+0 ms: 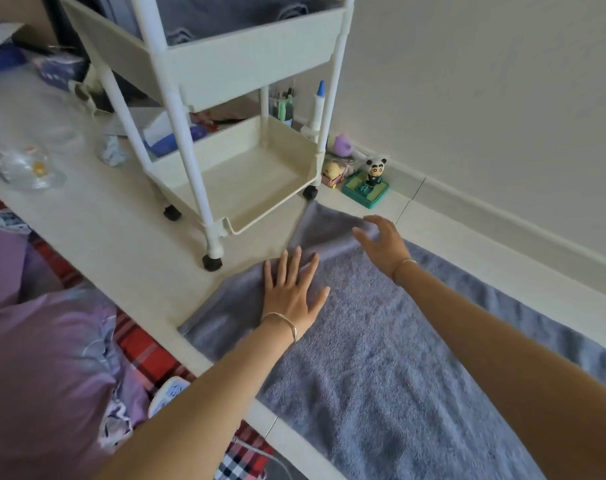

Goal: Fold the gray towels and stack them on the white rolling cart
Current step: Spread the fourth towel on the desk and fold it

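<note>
The towel (381,341) lies spread on the white ledge (121,237), its far end just beside the cart (246,174). The left hand (291,289) presses it flat, fingers straight and spread. The right hand (384,244) hovers over the far edge, fingers loosely open, gripping nothing. More gray cloth fills the cart's top tray.

One left hand (292,289), one right hand (381,244), one spread towel (381,362), one cart (249,62)

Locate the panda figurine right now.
Head view, centre-right: the panda figurine stands on a green base by the wall, just right of the white cart, beyond the far corner of the gray towel.
</note>
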